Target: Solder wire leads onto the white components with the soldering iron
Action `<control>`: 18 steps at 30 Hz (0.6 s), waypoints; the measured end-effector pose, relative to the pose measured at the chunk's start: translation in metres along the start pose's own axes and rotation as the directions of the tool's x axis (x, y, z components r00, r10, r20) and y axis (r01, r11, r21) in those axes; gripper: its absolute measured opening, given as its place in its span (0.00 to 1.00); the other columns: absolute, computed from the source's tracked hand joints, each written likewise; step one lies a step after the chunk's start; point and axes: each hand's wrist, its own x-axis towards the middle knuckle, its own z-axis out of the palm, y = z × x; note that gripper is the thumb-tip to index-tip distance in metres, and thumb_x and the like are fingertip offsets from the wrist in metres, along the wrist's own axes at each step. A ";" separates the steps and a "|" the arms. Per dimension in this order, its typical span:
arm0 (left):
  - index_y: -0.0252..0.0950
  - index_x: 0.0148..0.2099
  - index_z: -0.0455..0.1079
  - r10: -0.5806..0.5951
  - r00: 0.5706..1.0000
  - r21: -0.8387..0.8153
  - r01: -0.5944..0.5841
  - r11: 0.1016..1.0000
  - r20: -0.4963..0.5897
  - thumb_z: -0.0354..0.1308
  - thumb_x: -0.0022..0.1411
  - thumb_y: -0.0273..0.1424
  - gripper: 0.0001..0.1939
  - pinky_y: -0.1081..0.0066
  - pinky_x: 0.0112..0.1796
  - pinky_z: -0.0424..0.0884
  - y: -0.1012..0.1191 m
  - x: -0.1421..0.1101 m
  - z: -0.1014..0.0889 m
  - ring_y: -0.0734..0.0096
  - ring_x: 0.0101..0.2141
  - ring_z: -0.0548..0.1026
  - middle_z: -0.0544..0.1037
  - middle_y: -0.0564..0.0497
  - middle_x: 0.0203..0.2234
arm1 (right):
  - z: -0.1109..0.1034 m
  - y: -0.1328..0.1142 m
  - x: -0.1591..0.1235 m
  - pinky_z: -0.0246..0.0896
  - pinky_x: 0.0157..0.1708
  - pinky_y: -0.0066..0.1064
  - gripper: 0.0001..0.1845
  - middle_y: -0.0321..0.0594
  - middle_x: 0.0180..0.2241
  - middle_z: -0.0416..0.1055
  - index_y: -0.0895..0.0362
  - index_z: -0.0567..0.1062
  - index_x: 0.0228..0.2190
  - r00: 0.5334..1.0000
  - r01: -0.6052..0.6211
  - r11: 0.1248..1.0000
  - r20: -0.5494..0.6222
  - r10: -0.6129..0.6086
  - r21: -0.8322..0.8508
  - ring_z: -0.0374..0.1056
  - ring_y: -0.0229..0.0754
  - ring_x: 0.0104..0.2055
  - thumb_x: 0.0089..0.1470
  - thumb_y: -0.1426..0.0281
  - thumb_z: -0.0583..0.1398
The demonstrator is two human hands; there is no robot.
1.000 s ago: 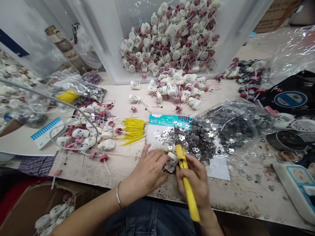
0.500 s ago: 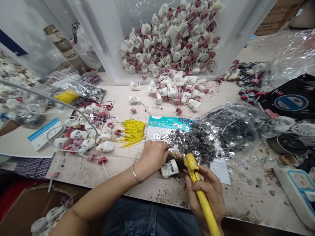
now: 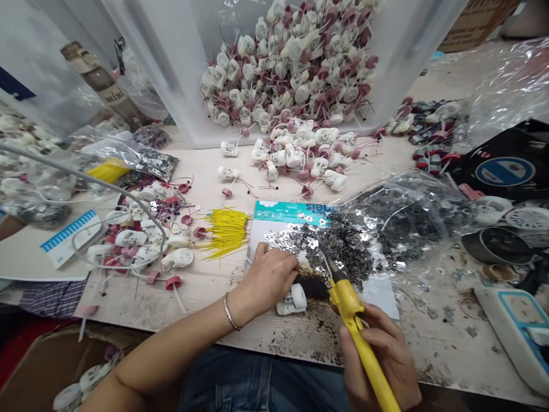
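Now: right grip (image 3: 381,355) clenched around a yellow-handled soldering iron (image 3: 349,303), its tip over silvery metal flakes (image 3: 343,252) | left grip (image 3: 270,280) curled, cannot tell whether it grasps anything | white plastic housing (image 3: 294,300) lies on the table (image 3: 429,337), just below the left grip, beside the iron's tip

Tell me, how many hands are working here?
2. The left hand is just above a white plastic part, and the right hand grips a yellow-handled soldering iron. No other hands show.
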 end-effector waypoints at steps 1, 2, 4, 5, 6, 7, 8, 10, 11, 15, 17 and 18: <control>0.35 0.35 0.72 0.037 0.999 0.035 -0.036 0.999 -0.027 0.55 0.64 0.28 0.06 0.62 0.41 0.56 -0.001 -0.001 0.002 0.66 0.34 0.74 0.79 0.51 0.31 | -0.006 0.001 0.000 0.74 0.36 0.30 0.10 0.42 0.46 0.67 0.56 0.66 0.28 1.000 0.011 1.000 0.004 -0.011 -0.024 0.72 0.41 0.45 0.48 0.80 0.62; 0.35 0.36 0.72 0.075 0.996 0.072 -0.071 0.995 -0.047 0.54 0.65 0.28 0.07 0.62 0.42 0.55 -0.003 -0.002 0.003 0.65 0.35 0.74 0.79 0.50 0.31 | -0.013 0.002 0.001 0.73 0.36 0.29 0.11 0.42 0.45 0.68 0.56 0.68 0.31 0.999 0.039 0.998 0.028 -0.038 -0.056 0.72 0.41 0.45 0.47 0.79 0.63; 0.35 0.36 0.72 0.121 0.992 0.121 -0.115 0.986 -0.047 0.52 0.66 0.28 0.08 0.61 0.43 0.54 -0.006 -0.008 0.005 0.64 0.36 0.73 0.79 0.50 0.32 | -0.025 0.002 0.000 0.73 0.36 0.27 0.16 0.41 0.43 0.71 0.56 0.71 0.39 0.978 0.180 0.977 0.131 -0.165 -0.113 0.73 0.40 0.44 0.47 0.78 0.64; 0.36 0.37 0.72 0.121 0.992 0.123 -0.116 0.986 -0.034 0.52 0.66 0.28 0.07 0.61 0.43 0.54 -0.008 -0.011 0.005 0.64 0.36 0.73 0.78 0.50 0.31 | -0.030 0.000 -0.001 0.74 0.36 0.27 0.18 0.42 0.44 0.72 0.55 0.72 0.42 0.965 0.216 0.968 0.179 -0.191 -0.128 0.73 0.41 0.44 0.48 0.78 0.63; 0.36 0.38 0.72 0.108 0.994 0.110 -0.105 0.988 -0.020 0.53 0.66 0.28 0.06 0.61 0.44 0.55 -0.009 -0.014 0.004 0.64 0.36 0.74 0.79 0.50 0.31 | -0.034 -0.001 -0.002 0.74 0.37 0.29 0.18 0.43 0.46 0.72 0.55 0.73 0.44 0.963 0.207 0.969 0.200 -0.179 -0.133 0.73 0.43 0.45 0.49 0.79 0.62; 0.36 0.38 0.72 0.084 0.996 0.089 -0.083 0.993 -0.007 0.54 0.65 0.27 0.05 0.61 0.44 0.55 -0.009 -0.018 0.002 0.64 0.36 0.74 0.79 0.50 0.31 | -0.037 -0.003 -0.003 0.74 0.39 0.31 0.19 0.43 0.48 0.72 0.55 0.73 0.46 0.965 0.175 0.976 0.217 -0.145 -0.127 0.73 0.44 0.46 0.51 0.78 0.61; 0.36 0.38 0.72 0.055 0.998 0.063 -0.056 0.996 0.010 0.54 0.64 0.27 0.05 0.62 0.43 0.55 -0.009 -0.021 -0.001 0.64 0.35 0.74 0.79 0.50 0.31 | -0.041 -0.005 -0.004 0.74 0.41 0.33 0.21 0.43 0.49 0.72 0.55 0.72 0.48 0.969 0.130 0.985 0.223 -0.102 -0.113 0.73 0.45 0.47 0.52 0.78 0.60; 0.36 0.36 0.73 -0.007 0.999 0.015 0.006 1.000 0.054 0.54 0.63 0.27 0.06 0.63 0.42 0.56 -0.007 -0.025 -0.006 0.65 0.33 0.74 0.80 0.51 0.30 | -0.049 -0.007 -0.003 0.75 0.42 0.34 0.24 0.42 0.48 0.73 0.55 0.70 0.52 0.959 0.095 0.993 0.272 -0.072 -0.072 0.74 0.45 0.46 0.52 0.78 0.60; 0.36 0.34 0.73 -0.034 0.997 -0.005 0.034 0.999 0.071 0.54 0.63 0.27 0.07 0.63 0.41 0.56 -0.006 -0.026 -0.009 0.66 0.33 0.74 0.80 0.51 0.29 | -0.053 -0.007 -0.003 0.75 0.42 0.33 0.25 0.42 0.48 0.74 0.56 0.70 0.52 0.947 0.104 0.993 0.310 -0.080 -0.062 0.74 0.45 0.46 0.52 0.77 0.60; 0.36 0.33 0.74 -0.122 0.992 -0.051 0.124 0.991 0.039 0.55 0.63 0.29 0.09 0.63 0.41 0.55 -0.004 -0.024 -0.010 0.65 0.33 0.74 0.80 0.51 0.30 | -0.062 -0.006 0.002 0.74 0.41 0.30 0.17 0.42 0.47 0.75 0.55 0.74 0.45 0.931 0.100 0.993 0.357 -0.069 -0.070 0.74 0.45 0.46 0.52 0.76 0.60; 0.37 0.32 0.74 -0.147 0.989 -0.047 0.148 0.988 0.011 0.54 0.63 0.30 0.09 0.62 0.41 0.55 -0.003 -0.021 -0.007 0.65 0.33 0.74 0.80 0.51 0.30 | -0.062 -0.006 0.002 0.74 0.42 0.29 0.16 0.42 0.46 0.75 0.56 0.74 0.44 0.934 0.080 0.995 0.352 -0.054 -0.060 0.74 0.45 0.45 0.51 0.75 0.60; 0.36 0.32 0.74 -0.156 0.988 -0.038 0.156 0.987 0.006 0.54 0.62 0.29 0.09 0.62 0.41 0.55 -0.003 -0.020 -0.005 0.65 0.33 0.74 0.80 0.51 0.29 | -0.061 -0.006 0.001 0.74 0.42 0.29 0.16 0.42 0.46 0.75 0.56 0.74 0.44 0.933 0.082 0.995 0.355 -0.057 -0.056 0.74 0.45 0.45 0.51 0.75 0.61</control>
